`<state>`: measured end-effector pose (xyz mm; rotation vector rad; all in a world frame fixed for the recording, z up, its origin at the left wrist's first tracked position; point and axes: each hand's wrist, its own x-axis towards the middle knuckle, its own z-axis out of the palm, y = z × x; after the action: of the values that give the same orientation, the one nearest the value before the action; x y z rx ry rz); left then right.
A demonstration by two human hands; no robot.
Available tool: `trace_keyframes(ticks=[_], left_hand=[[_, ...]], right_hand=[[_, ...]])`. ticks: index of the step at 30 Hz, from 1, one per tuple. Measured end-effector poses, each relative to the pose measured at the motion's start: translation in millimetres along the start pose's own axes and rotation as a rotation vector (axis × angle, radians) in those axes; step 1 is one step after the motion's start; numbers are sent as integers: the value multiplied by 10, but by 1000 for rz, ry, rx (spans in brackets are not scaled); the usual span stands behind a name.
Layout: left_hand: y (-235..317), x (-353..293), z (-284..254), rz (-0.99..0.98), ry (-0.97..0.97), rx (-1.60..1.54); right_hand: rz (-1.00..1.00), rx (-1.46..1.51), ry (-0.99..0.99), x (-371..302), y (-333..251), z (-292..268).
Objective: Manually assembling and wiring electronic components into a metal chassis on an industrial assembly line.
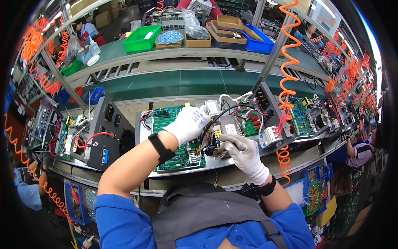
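Wire bundle (216, 144), blue and yellow, is sitting mid-way along an opened metal unit (222, 162) on the counter (236, 176), just right of the large green circuit board (178, 157). Right grip (245, 155), gloved, is looking closed on the bundle, thumb and fingertips pinching below a pale connector (217, 130). Left grip (190, 124), also gloved, is bending over the board's upper right part, near the black cable (227, 109); cannot tell whether it is grasping anything, its fingertips hiding too much.

Handling, by judgement: the bundle is probably weighing next to nothing, soft and springy, its strands splaying if taken 1 at a time. Best hold: all strands gathered close to the connector, or the connector's own body, so no strand is carrying the pull. Black cable is arching thick and smooth, likely stiffer and wanting to spring back. Circuit board is looking rigid but fragile, its upright parts crowding the surface; edges are offering the safer hold. Metal unit is likely being the heavy piece, better taken by its rim with 2 hands. Glove fabric is probably helping against slipping, while dulling feel on thin wires.
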<state>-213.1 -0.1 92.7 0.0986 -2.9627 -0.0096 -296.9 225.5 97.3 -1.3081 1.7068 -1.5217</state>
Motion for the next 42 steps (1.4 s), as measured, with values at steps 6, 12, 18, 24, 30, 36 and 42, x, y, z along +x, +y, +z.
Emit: trace_keyframes(ticks=[6, 12, 18, 24, 30, 36, 42], left_hand=[[-193, -35, 47, -46, 88, -140], [-304, -17, 165, -124, 155, -265], [-323, -109, 108, -320, 254, -716], [-302, -313, 141, -443, 326, -942], [-250, -450, 159, -160, 477, -677], [-307, -854, 70, -334, 501, -486], [-108, -1661, 112, -548, 563, -435]], right_hand=[[130, 47, 17, 70, -52, 57], [-218, -557, 95, 526, -329, 68], [75, -846, -203, 1290, -60, 317], [193, -630, -509, 1567, 128, 257], [463, -387, -701, 1721, 59, 172], [288, -795, -486, 1754, 172, 386], [85, -1246, -620, 1940, 248, 506]])
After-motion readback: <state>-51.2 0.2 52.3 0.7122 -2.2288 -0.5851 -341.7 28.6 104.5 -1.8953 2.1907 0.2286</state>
